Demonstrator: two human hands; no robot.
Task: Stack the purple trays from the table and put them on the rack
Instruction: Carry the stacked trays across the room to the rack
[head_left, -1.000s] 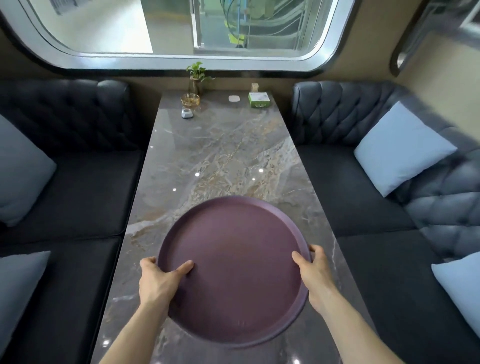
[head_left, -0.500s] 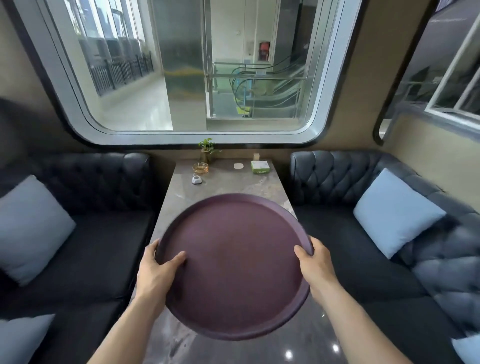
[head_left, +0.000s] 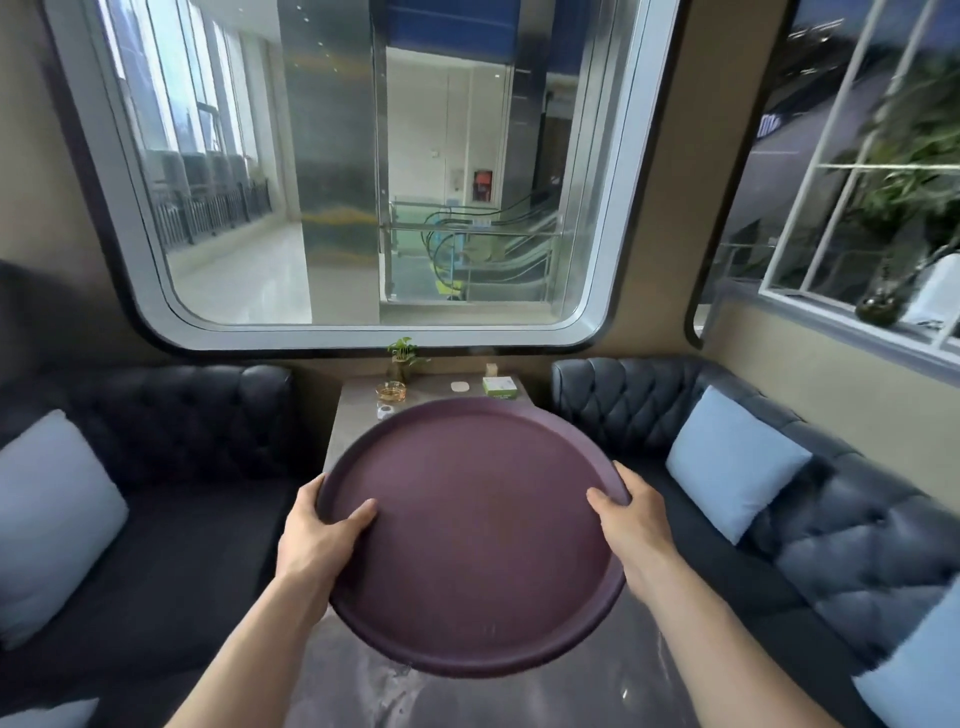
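Note:
A round purple tray (head_left: 472, 540) is held up in the air above the marble table (head_left: 358, 415), tilted a little toward me. My left hand (head_left: 317, 545) grips its left rim, thumb on the inner face. My right hand (head_left: 631, 519) grips the right rim the same way. The tray hides most of the table top. I cannot tell whether more than one tray is in my hands. No rack is in view.
Dark tufted sofas flank the table, left (head_left: 171, 426) and right (head_left: 639, 405), each with pale blue cushions (head_left: 735, 462). At the table's far end stand a small plant (head_left: 404, 356), a glass ashtray (head_left: 390, 391) and a green tissue box (head_left: 500, 387). A big window (head_left: 363, 171) fills the wall.
Both hands have lifted the tray off the table and raised it. My view has tipped upward, so the window now fills the upper half.

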